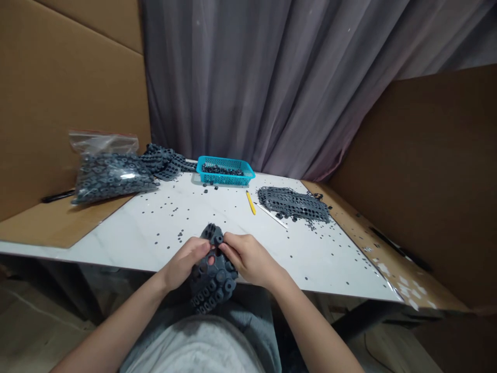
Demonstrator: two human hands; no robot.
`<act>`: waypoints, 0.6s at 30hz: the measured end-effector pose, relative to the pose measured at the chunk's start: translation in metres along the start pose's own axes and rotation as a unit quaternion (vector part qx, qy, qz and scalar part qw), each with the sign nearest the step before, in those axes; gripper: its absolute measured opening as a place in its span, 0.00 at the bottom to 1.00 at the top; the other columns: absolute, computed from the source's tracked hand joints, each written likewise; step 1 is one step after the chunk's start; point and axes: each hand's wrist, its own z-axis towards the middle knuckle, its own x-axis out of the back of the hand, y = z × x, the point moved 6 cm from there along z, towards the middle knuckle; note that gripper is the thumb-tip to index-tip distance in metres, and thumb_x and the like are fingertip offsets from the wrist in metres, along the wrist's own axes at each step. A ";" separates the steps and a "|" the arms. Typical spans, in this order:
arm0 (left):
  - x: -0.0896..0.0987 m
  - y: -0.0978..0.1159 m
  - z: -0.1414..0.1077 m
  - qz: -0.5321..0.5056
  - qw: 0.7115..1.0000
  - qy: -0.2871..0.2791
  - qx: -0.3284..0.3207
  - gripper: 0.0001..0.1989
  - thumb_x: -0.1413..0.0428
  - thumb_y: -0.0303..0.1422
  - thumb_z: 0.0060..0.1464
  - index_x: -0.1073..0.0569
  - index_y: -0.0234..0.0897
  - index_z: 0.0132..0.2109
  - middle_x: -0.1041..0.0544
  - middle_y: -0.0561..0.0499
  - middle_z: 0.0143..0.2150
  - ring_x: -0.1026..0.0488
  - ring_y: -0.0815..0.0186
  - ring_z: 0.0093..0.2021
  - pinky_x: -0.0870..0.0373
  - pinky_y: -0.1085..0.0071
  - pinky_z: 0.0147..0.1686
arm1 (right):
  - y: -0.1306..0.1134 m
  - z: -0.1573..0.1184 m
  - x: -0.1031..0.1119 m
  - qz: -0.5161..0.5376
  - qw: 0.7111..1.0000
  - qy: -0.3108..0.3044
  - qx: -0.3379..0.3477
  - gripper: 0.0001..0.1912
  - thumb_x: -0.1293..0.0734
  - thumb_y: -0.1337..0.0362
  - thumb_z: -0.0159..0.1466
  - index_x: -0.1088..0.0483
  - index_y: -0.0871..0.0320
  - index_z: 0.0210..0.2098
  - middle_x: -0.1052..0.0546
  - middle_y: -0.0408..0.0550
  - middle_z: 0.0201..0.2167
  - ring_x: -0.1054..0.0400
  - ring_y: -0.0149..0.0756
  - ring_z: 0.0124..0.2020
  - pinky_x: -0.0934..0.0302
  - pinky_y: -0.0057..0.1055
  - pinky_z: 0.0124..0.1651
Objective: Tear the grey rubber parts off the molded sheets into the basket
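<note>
- Left hand [185, 260]: thumb and fingers closed on the dark grey perforated sheet [219, 274], gripping its left edge near the top; a fingertip shows through one of the holes.
- Right hand [248, 257]: thumb and forefinger pinched on the same sheet, just beside the left fingertips; the sheet is bent and hangs below both hands, over the near edge of the white table [233, 215] and above the person's lap.
- Beyond the hands, on the tabletop: small dark discs [168, 247] scattered to both sides; ahead of the right hand, a yellow tool [251, 203] and a thin white stick [274, 216]; farther to its right, a flat pile of grey perforated sheets [293, 203].
- Farther off, nearly straight ahead of the hands: a blue basket [229, 180] with dark bits inside; ahead and left of the left hand, a clear bag [112, 177] full of grey pieces, with a heap of perforated sheets [166, 161] just beside it.
- Farthest: a grey curtain [248, 77].
</note>
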 end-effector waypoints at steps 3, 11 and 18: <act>0.002 -0.003 0.008 -0.014 0.997 0.010 0.078 0.23 0.47 0.49 0.49 0.29 0.33 0.21 0.35 0.52 0.17 0.42 0.69 0.19 0.48 0.75 0.18 | -0.007 0.009 0.008 -0.034 0.999 -0.014 0.017 0.09 0.44 0.66 0.65 0.38 0.56 0.28 0.35 0.41 0.20 0.45 0.29 0.21 0.53 0.24 0.26; 0.004 0.090 0.088 -0.164 0.977 0.136 -0.015 0.25 0.41 0.44 0.44 0.44 0.37 0.14 0.46 0.60 0.10 0.50 0.77 0.12 0.51 0.78 0.12 | 0.009 0.081 0.072 0.253 0.953 0.163 0.030 0.14 0.44 0.58 0.65 0.39 0.57 0.25 0.41 0.39 0.21 0.47 0.27 0.22 0.50 0.24 0.25; 0.030 0.124 0.180 -0.280 0.935 0.213 -0.051 0.23 0.47 0.45 0.50 0.43 0.38 0.16 0.42 0.59 0.10 0.45 0.75 0.11 0.48 0.78 0.11 | 0.076 0.153 0.116 0.524 0.752 0.401 0.003 0.17 0.39 0.52 0.60 0.50 0.55 0.24 0.52 0.34 0.18 0.62 0.24 0.15 0.62 0.20 0.15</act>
